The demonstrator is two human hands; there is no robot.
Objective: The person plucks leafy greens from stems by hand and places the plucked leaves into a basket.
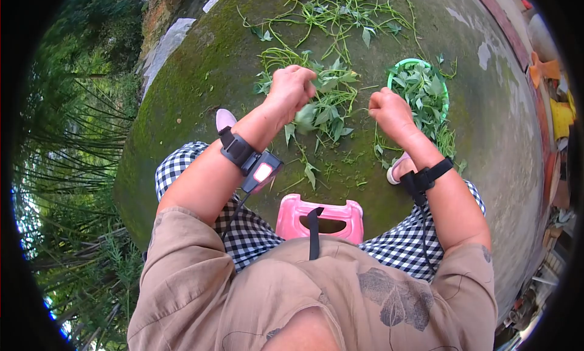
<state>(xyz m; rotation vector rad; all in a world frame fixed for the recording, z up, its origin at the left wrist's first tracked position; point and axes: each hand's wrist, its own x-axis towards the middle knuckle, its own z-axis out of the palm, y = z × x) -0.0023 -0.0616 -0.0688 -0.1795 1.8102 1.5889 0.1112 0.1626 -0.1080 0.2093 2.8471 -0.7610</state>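
My left hand (292,90) is closed in a pinch on a leafy green shoot (305,117), whose leaf hangs blurred below the fingers. Just beyond and beside it lies a pile of cut leafy greens (331,101) on the ground. My right hand (391,112) is also closed, thumb against fingers, with a thin piece of green stem (364,110) poking out towards the left hand. Close to the right hand's outer side stands a bright green basket (446,101) filled with picked leaves (420,89).
Long bare stems (328,13) lie scattered farther out on the mossy concrete (201,77). A pink plastic stool (291,220) is between my knees. Plants (79,138) grow along the left edge. Orange and yellow objects (561,116) stand at the right.
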